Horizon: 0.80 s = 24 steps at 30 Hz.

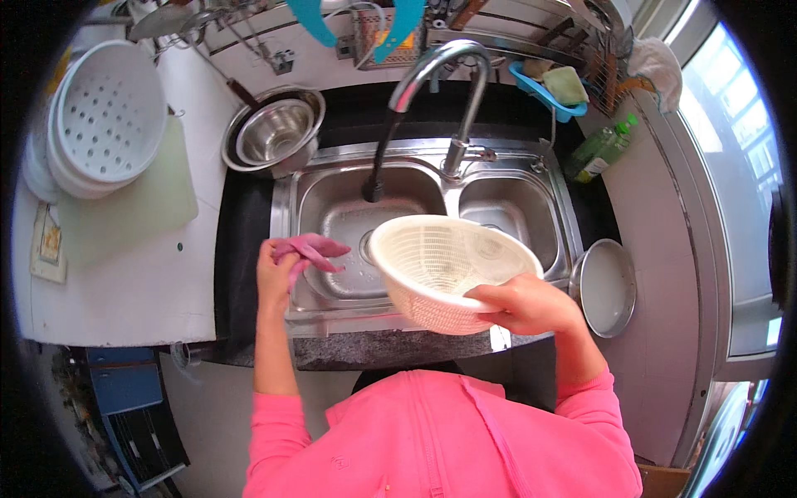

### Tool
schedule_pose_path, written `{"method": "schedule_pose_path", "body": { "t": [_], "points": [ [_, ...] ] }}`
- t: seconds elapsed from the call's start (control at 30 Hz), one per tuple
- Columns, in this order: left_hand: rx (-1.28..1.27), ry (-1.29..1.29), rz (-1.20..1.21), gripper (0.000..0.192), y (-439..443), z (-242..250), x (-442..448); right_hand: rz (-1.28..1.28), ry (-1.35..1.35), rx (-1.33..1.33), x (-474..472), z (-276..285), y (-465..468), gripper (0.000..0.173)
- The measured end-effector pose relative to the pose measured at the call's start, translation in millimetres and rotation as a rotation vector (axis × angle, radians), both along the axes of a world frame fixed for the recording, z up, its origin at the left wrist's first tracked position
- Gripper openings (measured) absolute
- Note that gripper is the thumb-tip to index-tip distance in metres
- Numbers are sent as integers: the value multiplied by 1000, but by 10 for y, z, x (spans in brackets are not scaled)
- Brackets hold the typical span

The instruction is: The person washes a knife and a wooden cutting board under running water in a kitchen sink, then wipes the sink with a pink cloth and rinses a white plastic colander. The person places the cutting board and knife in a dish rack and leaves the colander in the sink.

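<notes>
My left hand (278, 267) grips a crumpled pink cloth (314, 248) over the left rim of the double-bowl stainless steel sink (367, 317). In my right hand (529, 304) is a white plastic colander (405, 280), held by its near right rim and tilted; no food shows inside it. The colander hangs over the front of the sink, partly hiding both bowls. Behind it, the chrome faucet (464, 143) arches over, its black spout end (373, 190) hanging above the left bowl. Water drops lie on that bowl's floor.
Nested metal bowls (274, 134) stand left behind the sink. White colanders (112, 112) rest by a pale cutting board (174, 180) at far left. A metal pan (604, 287) leans at right, below a green bottle (601, 149). A blue basket (548, 93) holds a sponge.
</notes>
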<state>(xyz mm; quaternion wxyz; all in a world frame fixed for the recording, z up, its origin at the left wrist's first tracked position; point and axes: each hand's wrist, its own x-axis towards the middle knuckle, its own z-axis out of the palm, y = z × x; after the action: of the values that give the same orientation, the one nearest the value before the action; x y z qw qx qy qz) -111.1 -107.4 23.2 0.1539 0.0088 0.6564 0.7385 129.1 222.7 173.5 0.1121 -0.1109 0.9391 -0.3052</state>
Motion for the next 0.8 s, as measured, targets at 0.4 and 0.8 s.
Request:
{"method": "schedule_pose_path", "body": {
  "t": [0.4, 0.8],
  "points": [
    [-741, 579, 95, 65, -457, -221, -89, -142, 262, 89, -965, -1551, -1528, 23],
    [159, -556, -117, 41, -57, -578, 604, -25, 349, -149, -881, -1777, -1571, 48]
  ]
}}
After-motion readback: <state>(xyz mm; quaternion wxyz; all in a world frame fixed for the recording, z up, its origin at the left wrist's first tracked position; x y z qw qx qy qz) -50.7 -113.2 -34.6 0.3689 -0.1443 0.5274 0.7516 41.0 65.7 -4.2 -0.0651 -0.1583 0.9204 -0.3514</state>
